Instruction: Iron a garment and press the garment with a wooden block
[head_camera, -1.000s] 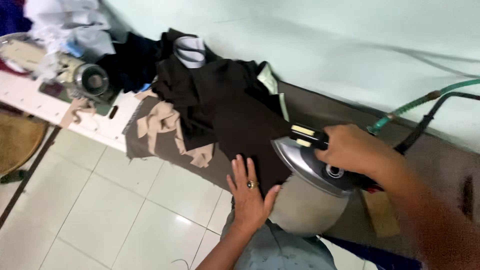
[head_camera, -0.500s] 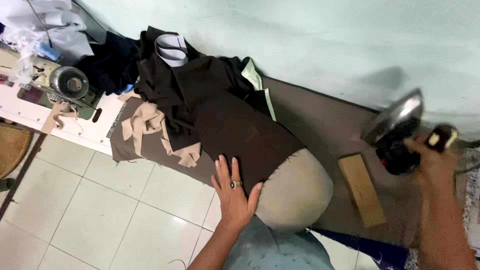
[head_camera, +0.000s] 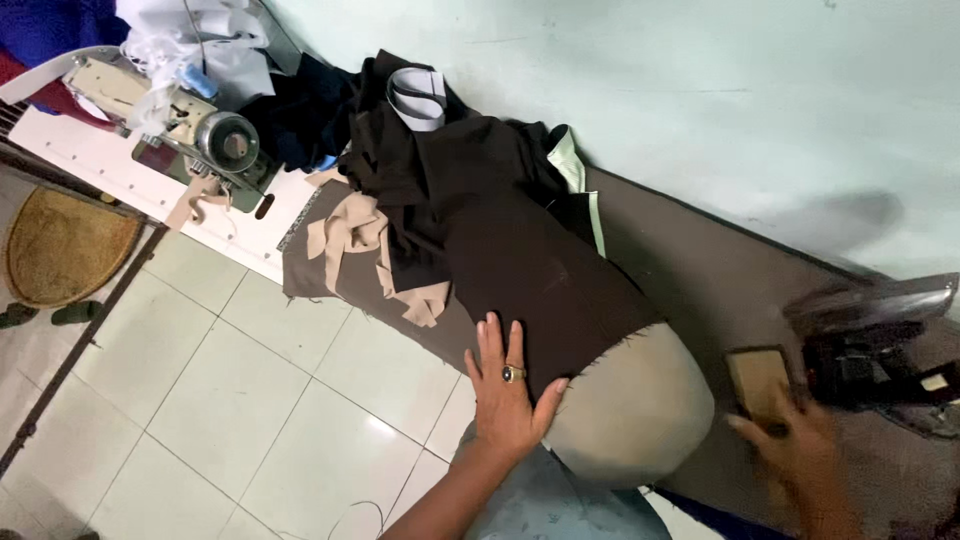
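Left hand (head_camera: 505, 395): flat, palm down, fingers spread and straight, gripping nothing; pressed on the near edge of the ironing board, fingertips on the dark cloth, thumb at the cloth's frayed hem; ring on one finger.
Right hand (head_camera: 795, 455): blurred, near the right end of the board; fingers loosely curled, touching the near edge of the wooden block; firm hold or mere touch cannot be told.
Dark cloth (head_camera: 520, 260): brown, laid along the board; long axis from the far left end toward the near rounded end; frayed hem lying across the board just short of the beige nose.
Ironing board (head_camera: 690, 290): dark cover, set along the pale wall; long axis from upper left to lower right; beige padded nose (head_camera: 630, 410) jutting over the near edge toward the person.
Wooden block (head_camera: 757, 382): small, tan, flat on the board, just right of the beige nose.
Iron (head_camera: 875, 340): at the right end of the board, blurred, tilted with the shiny sole facing up and left; apart from both hands.
Beige strips (head_camera: 365, 245): loose scraps on the left end of the board, beside the dark cloth.
Sewing machine (head_camera: 180, 110): on the white table past the board's left end.
Floor (head_camera: 200, 400): pale tiles; woven mat (head_camera: 60, 245) at left.
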